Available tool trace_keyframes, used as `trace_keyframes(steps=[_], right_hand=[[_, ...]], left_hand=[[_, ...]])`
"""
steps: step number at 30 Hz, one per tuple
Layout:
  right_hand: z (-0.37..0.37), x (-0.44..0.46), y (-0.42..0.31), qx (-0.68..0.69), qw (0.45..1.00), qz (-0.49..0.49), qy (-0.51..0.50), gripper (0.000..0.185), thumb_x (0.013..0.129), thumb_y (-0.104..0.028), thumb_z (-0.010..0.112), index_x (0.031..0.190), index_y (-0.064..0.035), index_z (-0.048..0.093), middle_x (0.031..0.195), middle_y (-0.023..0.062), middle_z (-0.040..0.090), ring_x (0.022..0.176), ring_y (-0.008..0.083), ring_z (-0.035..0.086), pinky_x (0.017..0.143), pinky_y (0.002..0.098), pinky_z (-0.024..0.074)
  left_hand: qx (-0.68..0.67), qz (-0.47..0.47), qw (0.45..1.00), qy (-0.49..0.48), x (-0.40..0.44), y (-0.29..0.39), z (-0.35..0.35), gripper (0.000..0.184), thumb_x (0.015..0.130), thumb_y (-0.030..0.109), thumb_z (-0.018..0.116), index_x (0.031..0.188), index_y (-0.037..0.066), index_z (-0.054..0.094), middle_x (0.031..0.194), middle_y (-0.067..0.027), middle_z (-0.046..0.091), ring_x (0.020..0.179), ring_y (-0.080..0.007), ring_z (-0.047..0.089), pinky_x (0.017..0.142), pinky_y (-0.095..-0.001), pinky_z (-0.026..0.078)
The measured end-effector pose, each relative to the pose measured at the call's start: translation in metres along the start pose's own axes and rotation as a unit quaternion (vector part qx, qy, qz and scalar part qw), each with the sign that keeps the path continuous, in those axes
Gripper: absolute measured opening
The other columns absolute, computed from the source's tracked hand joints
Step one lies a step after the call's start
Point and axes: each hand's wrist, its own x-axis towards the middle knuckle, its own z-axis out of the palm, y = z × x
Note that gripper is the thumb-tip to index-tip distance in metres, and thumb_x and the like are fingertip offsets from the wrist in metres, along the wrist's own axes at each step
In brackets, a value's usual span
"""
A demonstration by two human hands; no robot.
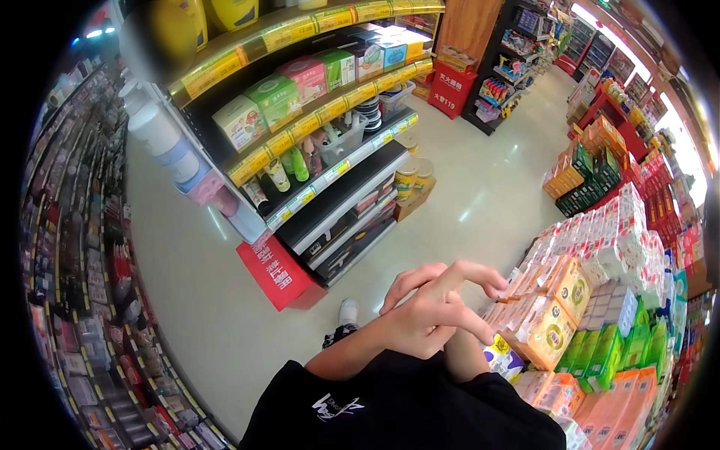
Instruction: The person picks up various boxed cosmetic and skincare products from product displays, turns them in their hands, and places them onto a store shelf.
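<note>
My two forearms cross in front of my black shirt (330, 420). My left hand (435, 319) reaches toward the right, with fingers stretched apart and nothing visible between them. Behind it is my right hand (409, 283), partly covered; its bent knuckles show, but the rest of its fingers are hidden. Closest to the left fingertips, in the background, stand orange tissue packs (544, 330). From this angle I cannot tell whether the fingertips touch them.
Shelving with boxed goods (274, 101) stands ahead on the left, a red box (281, 274) at its foot. Stacked tissue packs (600, 240) and green packs (600, 352) line the right. Densely stocked shelves (82, 300) run along the far left. A tiled floor (465, 202) lies between.
</note>
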Motion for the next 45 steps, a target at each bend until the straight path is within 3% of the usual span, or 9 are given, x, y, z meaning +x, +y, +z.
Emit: trace_keyframes(steps=[7, 13, 21, 25, 29, 35, 37, 42, 45], right_hand=[[0.007, -0.023, -0.024, -0.055, 0.998, 0.008, -0.015, 0.015, 0.091, -0.014, 0.053, 0.101, -0.0043, 0.059, 0.093, 0.0123, 0.062, 0.082, 0.0172, 0.060, 0.070, 0.0281, 0.0501], [0.002, -0.029, -0.036, -0.109, 0.994, 0.006, 0.001, 0.020, 0.093, -0.018, 0.054, 0.106, -0.0038, 0.058, 0.095, 0.0144, 0.063, 0.084, 0.0184, 0.061, 0.070, 0.0280, 0.0507], [0.021, -0.078, -0.096, -0.140, 0.990, 0.020, 0.026, 0.028, 0.095, -0.025, 0.056, 0.112, -0.0031, 0.057, 0.099, 0.0171, 0.063, 0.087, 0.0200, 0.062, 0.072, 0.0278, 0.0516], [0.026, -0.086, -0.107, -0.053, 0.998, 0.008, -0.017, 0.046, 0.087, -0.013, 0.067, 0.129, 0.0001, 0.053, 0.129, 0.0168, 0.058, 0.119, 0.0219, 0.057, 0.095, 0.0285, 0.0487], [0.017, -0.106, -0.093, -0.060, 0.978, -0.166, -0.111, 0.075, 0.075, -0.015, 0.083, 0.138, 0.0016, 0.047, 0.140, 0.0179, 0.053, 0.129, 0.0245, 0.053, 0.102, 0.0309, 0.0455], [0.004, -0.175, -0.125, -0.216, 0.930, -0.281, -0.092, 0.082, 0.071, -0.024, 0.087, 0.138, -0.0015, 0.046, 0.138, 0.0184, 0.054, 0.127, 0.0270, 0.054, 0.103, 0.0389, 0.0456], [0.014, -0.208, -0.149, -0.282, 0.913, -0.294, -0.010, 0.069, 0.073, -0.022, 0.086, 0.131, -0.0007, 0.054, 0.122, 0.0163, 0.065, 0.113, 0.0273, 0.064, 0.092, 0.0378, 0.0524], [0.023, -0.279, -0.184, -0.251, 0.909, -0.299, 0.148, 0.046, 0.080, -0.017, 0.077, 0.120, -0.0008, 0.061, 0.113, 0.0137, 0.068, 0.102, 0.0252, 0.068, 0.082, 0.0344, 0.0550], [0.024, -0.324, -0.195, -0.276, 0.881, -0.287, 0.255, 0.038, 0.086, -0.020, 0.070, 0.117, -0.0015, 0.060, 0.108, 0.0127, 0.068, 0.099, 0.0229, 0.067, 0.077, 0.0333, 0.0549]], left_hand=[[0.053, -0.003, 0.999, -0.008, 0.011, -0.001, 0.002, 0.030, 0.069, -0.012, 0.058, 0.084, 0.012, 0.069, 0.080, -0.0002, 0.070, 0.064, -0.0165, 0.057, 0.063, -0.0314, 0.039], [-0.064, -0.073, 0.995, -0.007, 0.011, -0.006, 0.016, 0.027, 0.070, -0.014, 0.056, 0.083, 0.006, 0.068, 0.080, -0.0028, 0.069, 0.065, -0.0152, 0.060, 0.064, -0.0318, 0.039], [-0.135, -0.090, 0.955, -0.246, 0.031, 0.015, 0.048, 0.034, 0.069, -0.012, 0.063, 0.099, 0.000, 0.071, 0.094, -0.0104, 0.070, 0.092, -0.0248, 0.066, 0.076, -0.0305, 0.048], [-0.323, -0.041, 0.889, -0.322, 0.042, 0.008, 0.076, 0.021, 0.064, -0.004, 0.065, 0.084, -0.006, 0.068, 0.082, -0.0234, 0.067, 0.076, -0.0295, 0.067, 0.065, -0.0320, 0.054], [-0.555, 0.201, 0.742, -0.317, 0.056, 0.014, 0.140, 0.005, 0.072, 0.005, 0.063, 0.071, 0.001, 0.061, 0.065, -0.0301, 0.062, 0.048, -0.0352, 0.062, 0.040, -0.0326, 0.050], [-0.630, 0.112, 0.560, -0.527, 0.063, 0.030, 0.222, 0.019, 0.086, 0.018, 0.058, 0.078, 0.002, 0.065, 0.079, -0.0322, 0.068, 0.059, -0.0393, 0.067, 0.046, -0.0370, 0.053], [-0.903, 0.103, 0.222, -0.353, 0.002, 0.001, 0.278, 0.018, 0.089, 0.017, 0.058, 0.095, 0.003, 0.067, 0.072, -0.0308, 0.066, 0.050, -0.0291, 0.064, 0.044, -0.0315, 0.054], [-0.630, 0.092, 0.633, -0.441, 0.033, 0.037, 0.322, 0.023, 0.079, 0.013, 0.058, 0.078, -0.009, 0.066, 0.055, -0.0282, 0.061, 0.037, -0.0181, 0.059, 0.034, -0.0219, 0.044], [-0.566, 0.037, 0.588, -0.577, 0.047, 0.039, 0.357, 0.028, 0.082, 0.017, 0.060, 0.081, -0.010, 0.066, 0.055, -0.0262, 0.061, 0.037, -0.0201, 0.059, 0.036, -0.0260, 0.048]])
